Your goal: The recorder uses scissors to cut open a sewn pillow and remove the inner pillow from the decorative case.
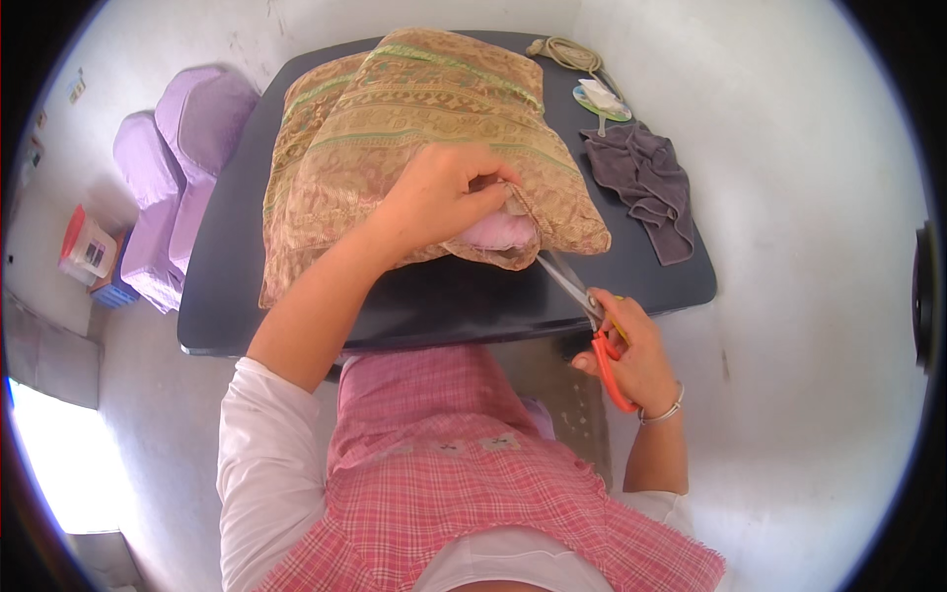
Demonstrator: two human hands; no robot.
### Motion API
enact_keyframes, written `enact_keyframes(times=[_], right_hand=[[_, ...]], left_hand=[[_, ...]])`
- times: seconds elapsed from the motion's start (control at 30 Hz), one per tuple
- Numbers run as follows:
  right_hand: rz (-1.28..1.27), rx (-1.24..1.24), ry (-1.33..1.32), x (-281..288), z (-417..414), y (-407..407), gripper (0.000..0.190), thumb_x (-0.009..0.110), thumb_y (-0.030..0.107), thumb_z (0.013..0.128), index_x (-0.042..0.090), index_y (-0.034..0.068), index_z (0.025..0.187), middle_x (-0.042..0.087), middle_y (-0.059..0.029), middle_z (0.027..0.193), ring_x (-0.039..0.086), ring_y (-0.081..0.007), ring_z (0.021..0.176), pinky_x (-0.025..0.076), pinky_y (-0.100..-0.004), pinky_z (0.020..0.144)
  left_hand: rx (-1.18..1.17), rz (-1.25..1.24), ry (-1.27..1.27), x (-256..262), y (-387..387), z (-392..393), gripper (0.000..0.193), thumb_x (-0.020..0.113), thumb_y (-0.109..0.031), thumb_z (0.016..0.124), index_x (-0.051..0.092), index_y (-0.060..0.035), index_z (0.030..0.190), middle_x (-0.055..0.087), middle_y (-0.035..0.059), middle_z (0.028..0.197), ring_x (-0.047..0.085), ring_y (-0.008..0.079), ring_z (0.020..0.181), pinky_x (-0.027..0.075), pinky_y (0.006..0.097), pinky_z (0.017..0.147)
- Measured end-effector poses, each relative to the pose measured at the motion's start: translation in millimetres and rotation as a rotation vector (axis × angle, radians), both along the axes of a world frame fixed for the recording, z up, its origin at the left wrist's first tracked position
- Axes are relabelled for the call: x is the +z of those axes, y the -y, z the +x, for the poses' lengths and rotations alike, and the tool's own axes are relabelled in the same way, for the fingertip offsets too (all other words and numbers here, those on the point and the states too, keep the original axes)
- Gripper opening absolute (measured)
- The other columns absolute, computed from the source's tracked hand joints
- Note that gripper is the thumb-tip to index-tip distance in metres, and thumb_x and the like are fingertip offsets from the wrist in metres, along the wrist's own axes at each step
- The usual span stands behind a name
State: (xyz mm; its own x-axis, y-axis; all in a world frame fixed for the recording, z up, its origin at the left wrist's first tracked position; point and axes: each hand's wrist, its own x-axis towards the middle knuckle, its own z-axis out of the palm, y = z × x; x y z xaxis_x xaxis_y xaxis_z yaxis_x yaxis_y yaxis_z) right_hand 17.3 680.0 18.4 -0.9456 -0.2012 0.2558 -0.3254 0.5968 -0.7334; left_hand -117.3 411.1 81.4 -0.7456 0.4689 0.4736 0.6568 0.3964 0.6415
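A patterned brown and gold cushion lies on the dark table, partly over a second cushion in similar fabric. Its near edge gapes, and pink filling shows in the opening. My left hand pinches the fabric at the upper side of that gap. In my right hand is a pair of scissors with an orange-red handle. The blades point up and left, spread a little, with their tips close to the right end of the opening. Whether they touch the cloth I cannot tell.
The dark table has a rounded near edge. On its right side lie a crumpled grey towel, a hand fan with white paper on it, and a coiled cord. Purple-covered chairs and a tub stand to the left.
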Motion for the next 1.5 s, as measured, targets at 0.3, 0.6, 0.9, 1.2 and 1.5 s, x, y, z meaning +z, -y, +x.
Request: enact_keyframes(times=[0.3,0.6,0.9,1.2,1.5], right_hand=[[0.124,-0.056,-0.16,18.1,-4.4,6.2,0.076,0.088,0.033,0.056,0.058,0.012,0.123,0.049,-0.0025,0.082,0.045,-0.0139,0.059,0.042,-0.0279,0.055],[0.219,-0.106,-0.226,47.8,-14.4,15.5,0.075,0.086,0.035,0.057,0.058,0.013,0.123,0.058,-0.0046,0.093,0.05,-0.0185,0.066,0.044,-0.0309,0.06],[0.384,-0.063,-0.281,64.7,-22.1,16.3,0.071,0.081,0.041,0.063,0.057,0.013,0.123,0.059,-0.0088,0.099,0.059,-0.0298,0.085,0.048,-0.0384,0.071],[0.426,-0.134,-0.188,71.4,-6.0,12.5,0.072,0.083,0.04,0.061,0.057,0.014,0.123,0.058,-0.0092,0.1,0.059,-0.0313,0.089,0.049,-0.0391,0.073],[0.385,-0.129,-0.21,68.6,-9.4,12.2,0.072,0.083,0.038,0.06,0.057,0.014,0.122,0.058,-0.0082,0.099,0.059,-0.0309,0.088,0.049,-0.0392,0.072]], left_hand=[[-0.016,-0.038,-0.245,23.5,3.2,-0.3,0.018,0.062,-0.006,0.076,0.067,-0.0025,0.093,0.057,0.0065,0.07,0.055,0.0154,0.064,0.045,0.0275,0.06],[0.024,-0.112,-0.343,50.6,14.2,8.7,0.015,0.059,-0.004,0.081,0.066,-0.0022,0.095,0.056,0.0063,0.075,0.056,0.0134,0.066,0.045,0.0275,0.06],[0.067,-0.175,-0.221,56.5,14.1,11.4,0.015,0.058,-0.004,0.083,0.066,-0.0011,0.096,0.056,0.004,0.077,0.055,0.0107,0.064,0.044,0.0253,0.057],[0.036,-0.13,-0.306,52.0,16.9,7.7,0.014,0.059,-0.005,0.082,0.066,-0.0006,0.093,0.055,0.0049,0.075,0.054,0.0122,0.064,0.044,0.0265,0.058],[0.047,-0.078,-0.22,51.8,13.3,11.7,0.015,0.06,-0.005,0.08,0.066,-0.0011,0.093,0.056,0.005,0.075,0.054,0.0124,0.066,0.044,0.027,0.06]])
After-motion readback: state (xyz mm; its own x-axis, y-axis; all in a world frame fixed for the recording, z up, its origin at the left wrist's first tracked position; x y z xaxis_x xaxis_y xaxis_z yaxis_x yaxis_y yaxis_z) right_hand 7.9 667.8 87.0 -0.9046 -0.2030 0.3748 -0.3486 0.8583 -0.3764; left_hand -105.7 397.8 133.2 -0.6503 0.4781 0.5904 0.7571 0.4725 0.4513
